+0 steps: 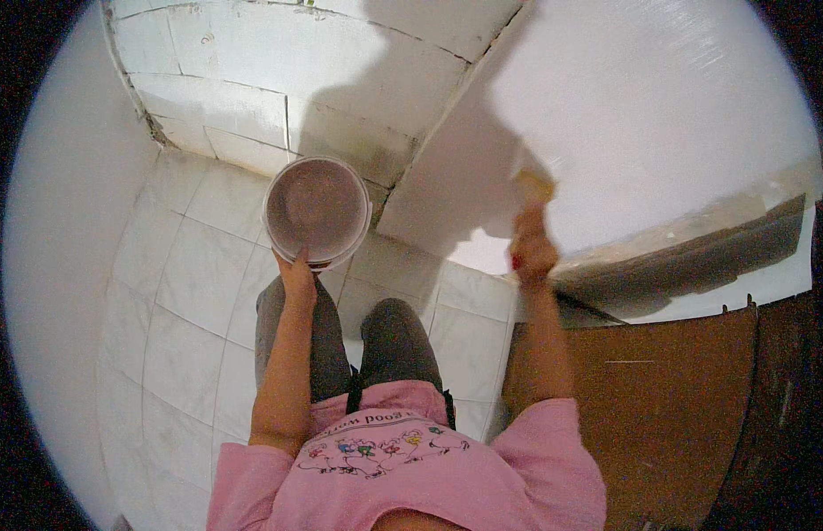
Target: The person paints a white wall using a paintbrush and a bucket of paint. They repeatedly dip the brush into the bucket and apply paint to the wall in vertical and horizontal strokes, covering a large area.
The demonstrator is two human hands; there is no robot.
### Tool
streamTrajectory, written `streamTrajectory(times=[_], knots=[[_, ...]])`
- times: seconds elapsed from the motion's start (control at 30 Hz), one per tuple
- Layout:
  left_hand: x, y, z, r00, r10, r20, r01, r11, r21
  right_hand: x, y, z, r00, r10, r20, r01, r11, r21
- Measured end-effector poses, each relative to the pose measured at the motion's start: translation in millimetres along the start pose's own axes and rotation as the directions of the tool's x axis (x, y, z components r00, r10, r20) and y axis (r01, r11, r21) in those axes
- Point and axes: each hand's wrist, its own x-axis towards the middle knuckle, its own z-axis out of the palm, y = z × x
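Note:
My left hand (297, 273) grips a round plastic bucket (350, 222) by its near rim, the thumb over the edge. The bucket is held in front of my knees with its mouth towards me. What lies at its bottom is dim and hard to make out. My right hand (535, 244) is closed around a blurred tool, probably a paintbrush (535, 184), with a yellowish part beyond the fist. The tool is at the smooth pale pinkish-white wall (624, 119); whether it touches the surface cannot be told.
A wall of pale blocks (238, 46) with dark joints meets the smooth wall in a corner. White tiles (189, 305) cover the floor. A brown wooden panel (624, 411) stands at my right, below a rough grey unpainted strip (703, 265). A plain wall (66, 252) rises on the left.

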Motion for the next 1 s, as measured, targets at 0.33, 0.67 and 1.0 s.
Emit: streamTrajectory(times=[0.33, 0.67, 1.0], knots=[[-7, 8, -2, 0.996, -0.039, -0.08, 0.039, 0.999, 0.006, -121, -80, 49, 0.901, -0.083, 0.426, -0.194, 0.802, 0.565], [-6, 0, 5, 0.999, -0.014, -0.036, 0.016, 0.999, 0.045, 97, 94, -104, 0.984, -0.034, 0.173, -0.046, 0.899, 0.435], [-7, 6, 11, 0.997, -0.074, -0.016, 0.074, 0.997, 0.028, 239, 192, -159, 0.94, -0.036, -0.341, -0.038, 0.977, -0.21]])
